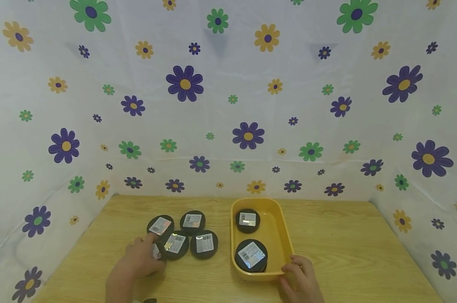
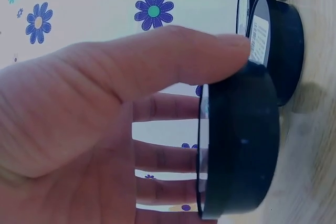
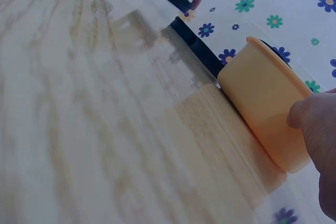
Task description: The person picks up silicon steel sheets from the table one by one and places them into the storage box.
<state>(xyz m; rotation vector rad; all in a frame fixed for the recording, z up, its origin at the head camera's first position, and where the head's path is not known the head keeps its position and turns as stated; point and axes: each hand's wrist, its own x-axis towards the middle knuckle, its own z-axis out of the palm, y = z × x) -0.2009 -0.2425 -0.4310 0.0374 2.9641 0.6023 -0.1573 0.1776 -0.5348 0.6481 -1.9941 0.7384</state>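
Observation:
My left hand (image 1: 139, 257) grips a round, flat black container (image 2: 241, 145) with a pale label on its face, thumb on one side and fingers round the other. In the right wrist view this container is raised over the table. Right beside it on the table lie several matching black containers (image 1: 204, 249), labels up. My right hand (image 1: 302, 277) pinches the near right corner of a yellow tray (image 1: 283, 223). Inside the tray, one black container (image 1: 247, 226) sits at the far left and another (image 1: 252, 260) at the near left.
The wooden table (image 1: 338, 240) runs back to a white flowered cloth (image 1: 251, 97), which also hangs along both sides. A small dark thing (image 1: 150, 300) shows at the bottom edge of the head view.

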